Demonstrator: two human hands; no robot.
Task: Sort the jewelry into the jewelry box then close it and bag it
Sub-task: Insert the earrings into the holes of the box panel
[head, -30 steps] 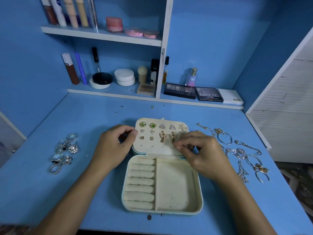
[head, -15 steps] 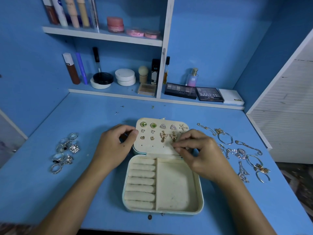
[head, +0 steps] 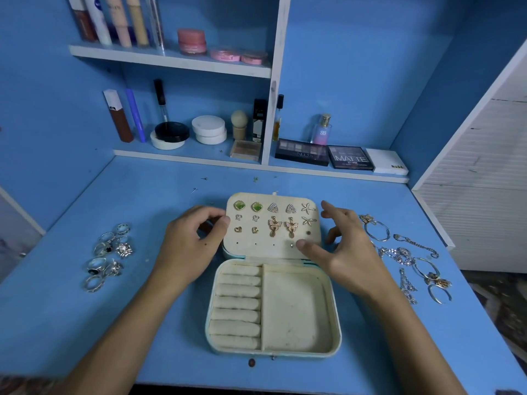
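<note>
A cream jewelry box (head: 296,309) lies open on the blue desk, with ring rolls on its left and a bare compartment on its right. Its raised lid panel (head: 271,246) carries several earrings (head: 275,225) in rows. My left hand (head: 191,246) grips the lid's left edge, thumb at the front and fingers curled behind. My right hand (head: 345,252) hovers at the lid's right side with fingers spread, holding nothing. A pile of silver rings (head: 109,256) lies to the left. Bracelets and chains (head: 410,258) lie to the right.
Shelves at the back hold cosmetics: tubes, jars, a perfume bottle (head: 321,131) and eyeshadow palettes (head: 350,158). A white slatted panel (head: 484,178) stands at the right. A small dark bead (head: 251,362) lies in front of the box. No bag is in view.
My right hand has let go of the lid panel and drawn back to the right with its fingers spread. The left hand stays on the lid's edge.
</note>
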